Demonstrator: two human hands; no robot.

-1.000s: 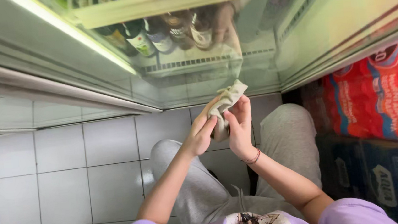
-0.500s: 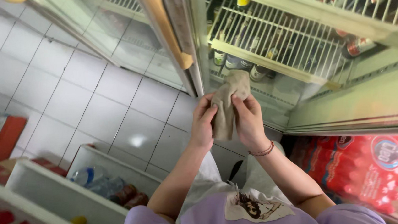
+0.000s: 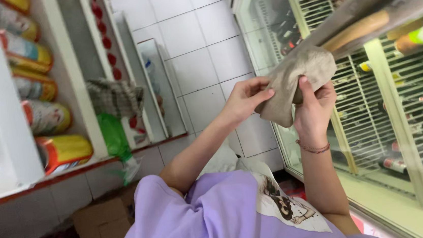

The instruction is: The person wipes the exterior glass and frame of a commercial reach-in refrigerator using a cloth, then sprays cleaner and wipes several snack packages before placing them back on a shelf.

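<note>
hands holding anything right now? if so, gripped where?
Yes, both hold one grey-brown cloth. The right hand grips its lower middle, thumb pressed on the front; the left hand pinches its left edge with the fingertips.

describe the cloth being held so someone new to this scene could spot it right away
Start at the glass-door cooler with wire racks on the right. Just in front of its door, the left hand and right hand both grip a folded cloth. It is plain greyish-brown, unlike the checked cloth hanging by the shelves opposite.
</note>
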